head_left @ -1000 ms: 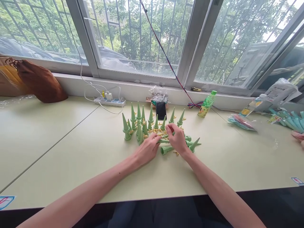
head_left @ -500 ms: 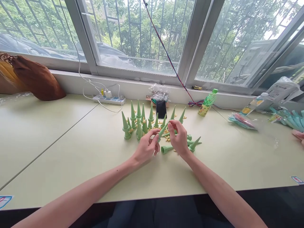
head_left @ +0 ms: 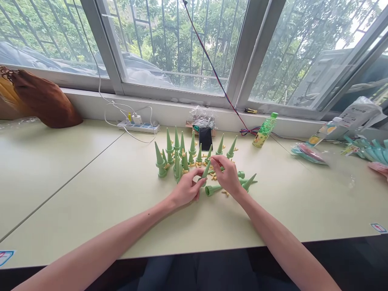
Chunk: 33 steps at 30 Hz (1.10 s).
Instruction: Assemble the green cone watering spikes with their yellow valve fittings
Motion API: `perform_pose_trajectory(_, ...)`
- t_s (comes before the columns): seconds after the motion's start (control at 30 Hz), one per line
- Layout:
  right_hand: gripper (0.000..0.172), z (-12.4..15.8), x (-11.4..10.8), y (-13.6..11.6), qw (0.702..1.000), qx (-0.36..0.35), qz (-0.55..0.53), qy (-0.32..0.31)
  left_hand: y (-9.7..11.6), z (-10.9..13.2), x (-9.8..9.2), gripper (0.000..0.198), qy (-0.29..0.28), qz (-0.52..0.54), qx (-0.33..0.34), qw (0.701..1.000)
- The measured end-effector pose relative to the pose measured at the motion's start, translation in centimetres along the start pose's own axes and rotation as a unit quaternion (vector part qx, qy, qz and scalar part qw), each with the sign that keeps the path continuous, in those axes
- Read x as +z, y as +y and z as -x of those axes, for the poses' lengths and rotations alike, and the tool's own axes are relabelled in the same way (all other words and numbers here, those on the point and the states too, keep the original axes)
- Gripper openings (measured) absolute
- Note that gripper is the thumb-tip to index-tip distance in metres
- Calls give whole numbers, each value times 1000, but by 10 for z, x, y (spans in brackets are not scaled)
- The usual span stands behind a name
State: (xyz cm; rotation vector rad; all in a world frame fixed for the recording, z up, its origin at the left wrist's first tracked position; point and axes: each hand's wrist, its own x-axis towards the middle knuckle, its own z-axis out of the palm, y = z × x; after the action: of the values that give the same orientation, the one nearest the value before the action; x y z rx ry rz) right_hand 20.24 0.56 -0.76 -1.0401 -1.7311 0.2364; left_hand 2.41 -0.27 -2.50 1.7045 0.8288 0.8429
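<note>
My left hand (head_left: 189, 186) is wrapped around the lower part of a green plant watering spike (head_left: 206, 170), its point tilted up to the right. At that point, the fingers of my right hand (head_left: 226, 174) are pinched together; whether a small piece is also between them is hidden. Several upright green spikes (head_left: 159, 159) stand just behind and left of my hands, some with small yellow valves on their sides. Loose yellow valves (head_left: 198, 164) lie among them. Under and beside my right hand are more spikes lying down, one hollow end (head_left: 209, 190) facing me.
A black phone (head_left: 205, 139) lies behind the spikes, near crumpled clear plastic (head_left: 202, 119). A power strip (head_left: 139, 127) with white cables sits at the back left. A green-capped bottle (head_left: 265, 130) stands back right, with plastic-wrapped items (head_left: 309, 154) farther right. A brown bag (head_left: 45, 99) is far left.
Both hands have come slightly lower with the spike, which is now held more upright. My right fingertips have shifted a little left at its point, and the left fingers have closed further around it.
</note>
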Motion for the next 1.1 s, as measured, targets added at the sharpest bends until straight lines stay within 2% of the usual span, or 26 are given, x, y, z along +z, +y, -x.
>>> perform_pose_trajectory(0.1,19,-2,-5,5,1000,3,25,7,-2,-1,-3,24,14,-30,-3,999)
perform_pose_trajectory(0.17,15,-2,-7,10,999,7,51,-9,-2,-1,-4,24,26,-41,-6,999)
perform_pose_trajectory(0.33,10,0,-5,18,983,14,137,-124,2,-1,-5,23,62,-65,-13,996)
perform_pose_trajectory(0.43,13,3,-1,20,974,11,160,-158,5,0,-4,24,77,-76,-14,994)
perform_pose_trajectory(0.6,22,3,4,20,962,-7,195,-189,11,2,-2,25,115,-101,11,988)
perform_pose_trajectory(0.8,22,1,9,25,955,-4,208,-211,16,2,-1,26,166,-115,42,978)
perform_pose_trajectory(1.1,12,2,18,26,953,5,191,-235,19,3,3,29,168,-87,46,981)
